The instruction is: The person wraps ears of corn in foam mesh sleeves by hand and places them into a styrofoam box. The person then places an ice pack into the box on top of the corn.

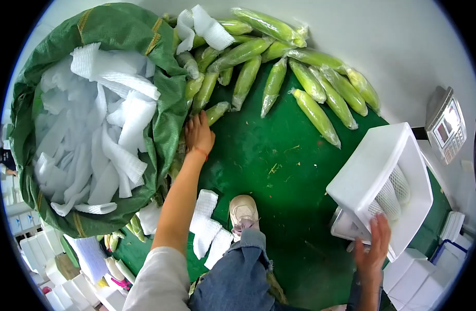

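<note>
Contact by the spread right hand (372, 254) may shift the white box (363, 168), spilling its netted contents (387, 201); the left hand's (200, 137) grip near the wrapped cob (217, 112) is indeterminable.

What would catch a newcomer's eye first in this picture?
Probably the green sack at upper left, heaped with white foam sleeves. Next, the film-wrapped corn fanned across the top, the left hand at its near edge. Then the white box at right, the right hand by its rim.
</note>
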`<state>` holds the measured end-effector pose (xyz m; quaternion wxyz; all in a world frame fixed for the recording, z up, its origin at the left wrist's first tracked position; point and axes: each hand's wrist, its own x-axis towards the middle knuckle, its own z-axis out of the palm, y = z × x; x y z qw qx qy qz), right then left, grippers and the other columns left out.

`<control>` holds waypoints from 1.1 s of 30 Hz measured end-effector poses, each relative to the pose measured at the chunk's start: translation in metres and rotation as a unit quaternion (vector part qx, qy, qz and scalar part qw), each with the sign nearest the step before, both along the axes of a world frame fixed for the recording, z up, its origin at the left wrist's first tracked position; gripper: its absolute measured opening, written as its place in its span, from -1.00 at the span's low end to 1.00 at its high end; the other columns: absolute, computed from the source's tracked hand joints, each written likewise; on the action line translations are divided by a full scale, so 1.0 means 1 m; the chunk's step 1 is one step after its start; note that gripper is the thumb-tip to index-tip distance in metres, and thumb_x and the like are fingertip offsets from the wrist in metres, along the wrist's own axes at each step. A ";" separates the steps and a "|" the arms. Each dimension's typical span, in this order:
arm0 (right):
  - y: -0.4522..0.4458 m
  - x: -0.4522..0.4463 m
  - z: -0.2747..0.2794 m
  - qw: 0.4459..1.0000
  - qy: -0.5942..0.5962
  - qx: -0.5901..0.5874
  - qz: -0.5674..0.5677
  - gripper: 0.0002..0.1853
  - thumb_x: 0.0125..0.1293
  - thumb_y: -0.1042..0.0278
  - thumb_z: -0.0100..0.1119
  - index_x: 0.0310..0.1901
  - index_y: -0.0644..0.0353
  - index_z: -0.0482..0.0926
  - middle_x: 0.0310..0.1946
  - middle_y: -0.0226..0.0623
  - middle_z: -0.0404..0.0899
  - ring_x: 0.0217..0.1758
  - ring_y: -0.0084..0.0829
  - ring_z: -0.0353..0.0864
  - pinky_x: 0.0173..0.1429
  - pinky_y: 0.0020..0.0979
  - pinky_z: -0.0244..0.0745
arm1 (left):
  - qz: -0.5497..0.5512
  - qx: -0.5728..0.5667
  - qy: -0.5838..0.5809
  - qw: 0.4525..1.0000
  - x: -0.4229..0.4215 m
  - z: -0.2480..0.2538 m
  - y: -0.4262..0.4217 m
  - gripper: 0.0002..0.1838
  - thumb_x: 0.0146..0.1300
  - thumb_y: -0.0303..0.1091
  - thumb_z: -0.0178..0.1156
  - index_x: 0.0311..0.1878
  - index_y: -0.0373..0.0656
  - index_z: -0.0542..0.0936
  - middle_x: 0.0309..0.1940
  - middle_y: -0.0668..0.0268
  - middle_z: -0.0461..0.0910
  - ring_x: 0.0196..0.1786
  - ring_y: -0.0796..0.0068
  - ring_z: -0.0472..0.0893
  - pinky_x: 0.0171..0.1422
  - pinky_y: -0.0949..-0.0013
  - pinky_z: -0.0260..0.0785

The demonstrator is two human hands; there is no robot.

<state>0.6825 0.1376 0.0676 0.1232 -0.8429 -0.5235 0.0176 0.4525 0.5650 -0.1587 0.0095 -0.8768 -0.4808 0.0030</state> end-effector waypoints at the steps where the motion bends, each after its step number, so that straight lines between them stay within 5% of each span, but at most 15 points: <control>1: -0.003 -0.012 -0.005 0.999 -0.009 0.046 0.021 -0.44 -0.06 0.53 0.24 0.09 0.22 0.47 0.06 -0.09 0.51 0.11 0.07 0.49 0.20 -0.01 0.37 | 0.047 -0.014 0.036 0.998 0.011 -0.007 0.011 -0.35 0.00 -0.30 0.34 0.20 -0.16 0.34 0.11 0.10 0.37 0.24 0.07 0.34 0.25 0.11 0.31; 7: 0.040 -0.095 -0.059 0.954 0.288 0.056 0.065 -0.61 0.03 0.47 0.31 -0.03 0.17 0.55 -0.07 -0.24 0.57 0.04 -0.16 0.54 0.13 -0.20 0.45 | -0.168 -0.201 0.086 0.961 0.043 0.022 -0.011 -0.45 -0.07 -0.08 0.40 -0.07 -0.16 0.46 -0.10 0.16 0.49 0.01 0.08 0.51 0.03 0.07 0.45; 9: 0.058 -0.109 -0.086 0.947 0.307 0.046 0.086 -0.62 0.04 0.48 0.30 -0.03 0.17 0.55 -0.10 -0.27 0.58 0.03 -0.19 0.55 0.12 -0.24 0.46 | -0.196 -0.212 -0.018 0.957 0.050 0.013 -0.038 -0.41 -0.07 0.02 0.37 -0.06 -0.20 0.51 -0.09 0.06 0.53 -0.01 0.03 0.54 -0.01 0.09 0.47; 13: 0.091 -0.115 -0.137 0.933 0.336 0.070 0.106 -0.65 0.11 0.44 0.27 -0.02 0.17 0.54 -0.12 -0.28 0.58 -0.01 -0.21 0.55 0.09 -0.26 0.47 | -0.051 -0.351 -0.121 0.927 0.092 0.013 -0.070 -0.33 0.02 0.07 0.35 0.06 -0.24 0.49 0.05 -0.01 0.49 0.07 0.01 0.51 0.08 0.12 0.42; 17: 0.105 -0.098 -0.156 0.938 0.333 -0.017 0.091 -0.68 0.21 0.31 0.21 0.00 0.16 0.53 -0.12 -0.23 0.58 -0.04 -0.18 0.56 0.04 -0.25 0.49 | -0.118 -0.193 -0.260 0.939 0.064 -0.002 -0.075 -0.36 0.11 -0.08 0.32 0.18 -0.26 0.43 0.06 -0.01 0.48 0.08 -0.03 0.49 0.17 0.17 0.37; 20: 0.095 -0.079 -0.166 0.937 0.334 -0.082 0.068 -0.68 0.28 0.23 0.16 0.02 0.15 0.53 -0.14 -0.17 0.59 -0.08 -0.16 0.59 -0.04 -0.22 0.51 | -0.122 -0.232 -0.182 0.948 -0.009 0.034 -0.096 -0.54 0.17 -0.17 0.27 0.09 -0.20 0.51 -0.02 0.09 0.52 0.01 0.04 0.51 0.08 0.15 0.38; 23: 0.090 -0.078 -0.184 0.889 0.451 -0.077 -0.027 -0.69 0.31 0.23 0.13 0.01 0.17 0.53 -0.19 -0.16 0.60 -0.16 -0.16 0.62 -0.12 -0.23 0.52 | -0.137 -0.242 0.064 0.959 -0.079 0.059 -0.138 -0.38 0.02 -0.06 0.35 0.19 0.08 0.46 0.08 0.16 0.45 0.13 0.13 0.45 0.12 0.12 0.36; 24: 0.094 -0.081 -0.187 0.883 0.463 -0.068 -0.042 -0.70 0.33 0.22 0.12 -0.01 0.20 0.53 -0.22 -0.13 0.62 -0.25 -0.15 0.63 -0.17 -0.25 0.52 | -0.169 -0.202 0.075 0.962 -0.102 0.047 -0.149 -0.42 0.05 -0.13 0.33 0.19 0.15 0.43 -0.01 0.18 0.48 -0.02 0.15 0.53 0.00 0.08 0.44; 27: 0.111 -0.098 -0.197 0.868 0.493 -0.032 -0.045 -0.71 0.33 0.22 0.12 -0.02 0.21 0.53 -0.23 -0.10 0.63 -0.26 -0.14 0.64 -0.18 -0.26 0.53 | -0.053 -0.340 0.124 0.931 -0.138 0.004 -0.153 -0.51 0.08 -0.19 0.32 0.11 0.09 0.44 -0.07 0.15 0.53 -0.18 0.10 0.60 -0.12 0.11 0.50; 31: 0.127 -0.105 -0.187 0.822 0.567 0.005 -0.050 -0.72 0.35 0.24 0.09 -0.02 0.22 0.53 -0.29 -0.06 0.63 -0.27 -0.15 0.65 -0.18 -0.25 0.53 | 0.076 -0.400 -0.192 0.893 -0.099 0.039 -0.122 -0.68 0.10 -0.37 0.27 -0.06 -0.05 0.49 -0.27 0.08 0.59 -0.28 -0.01 0.61 -0.26 0.11 0.48; 32: 0.125 -0.103 -0.198 0.820 0.565 -0.019 -0.087 -0.72 0.31 0.31 0.11 0.01 0.18 0.53 -0.11 -0.09 0.60 -0.12 -0.17 0.63 -0.11 -0.28 0.52 | 0.038 -0.375 -0.122 0.918 -0.088 0.047 -0.108 -0.72 0.08 -0.39 0.28 -0.10 -0.08 0.51 -0.33 0.10 0.60 -0.23 0.03 0.60 -0.18 0.13 0.47; 33: 0.127 -0.097 -0.198 0.876 0.476 -0.009 -0.076 -0.70 0.27 0.32 0.13 0.03 0.13 0.53 0.00 -0.11 0.54 -0.02 -0.16 0.57 -0.03 -0.26 0.49 | -0.064 -0.275 0.003 0.959 -0.078 0.050 -0.099 -0.67 0.06 -0.36 0.30 -0.07 -0.09 0.53 -0.19 0.06 0.58 -0.11 0.06 0.58 -0.06 0.15 0.43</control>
